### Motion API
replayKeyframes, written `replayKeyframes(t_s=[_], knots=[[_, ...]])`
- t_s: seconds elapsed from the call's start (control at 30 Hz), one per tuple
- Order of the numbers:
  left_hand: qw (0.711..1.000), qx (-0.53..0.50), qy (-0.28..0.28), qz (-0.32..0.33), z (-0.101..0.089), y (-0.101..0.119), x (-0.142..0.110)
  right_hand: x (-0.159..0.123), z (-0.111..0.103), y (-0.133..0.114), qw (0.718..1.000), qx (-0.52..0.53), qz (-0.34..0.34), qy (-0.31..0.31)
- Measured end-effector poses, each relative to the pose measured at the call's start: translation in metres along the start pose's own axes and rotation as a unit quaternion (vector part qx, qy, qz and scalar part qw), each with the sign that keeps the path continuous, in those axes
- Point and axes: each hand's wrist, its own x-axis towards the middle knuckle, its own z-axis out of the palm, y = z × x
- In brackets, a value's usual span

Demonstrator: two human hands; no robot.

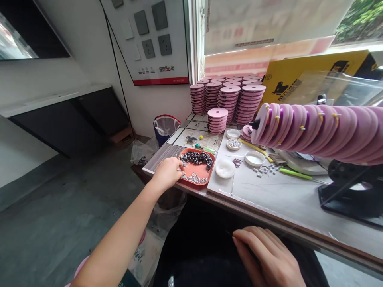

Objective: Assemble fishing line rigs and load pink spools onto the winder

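Observation:
My left hand (168, 170) reaches over the left rim of an orange tray (197, 169), its fingers curled down and closed at the edge. What lies between the fingertips is too small to make out. Dark, shiny small pieces (199, 158) fill the back of the tray, and small silvery pieces (194, 178) lie along its front. Above my dark-clothed lap, in front of the table edge, my right hand (269, 255) has thumb and forefinger pressed together. Whatever it pinches, if anything, cannot be made out.
Pink spools (302, 127) line a rod on a black stand (350, 195) at right. More spools (229, 99) are stacked behind. Small white dishes (254, 158), grey beads (266, 170) and a green-handled tool (295, 173) lie on the board. A bin (165, 128) stands beyond the table's left side.

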Motion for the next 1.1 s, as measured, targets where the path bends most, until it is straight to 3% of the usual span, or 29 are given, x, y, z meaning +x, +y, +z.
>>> replayKeyframes(t_s=[0.3,0.57,0.9,1.1], knots=[[0.998,0.038,-0.023,0.046,0.000,0.007,0.007,-0.005,0.002,0.004,1.000,0.005,-0.001,-0.030],[0.998,0.034,0.030,0.038,-0.009,0.007,0.004,-0.004,0.004,0.004,1.000,-0.008,0.015,-0.018],[0.997,0.058,-0.018,0.056,-0.002,-0.001,0.005,-0.003,0.006,0.000,0.999,-0.010,0.031,-0.015],[0.996,0.013,-0.035,0.087,-0.002,-0.001,0.011,-0.003,0.006,0.003,1.000,-0.014,0.014,-0.021]])
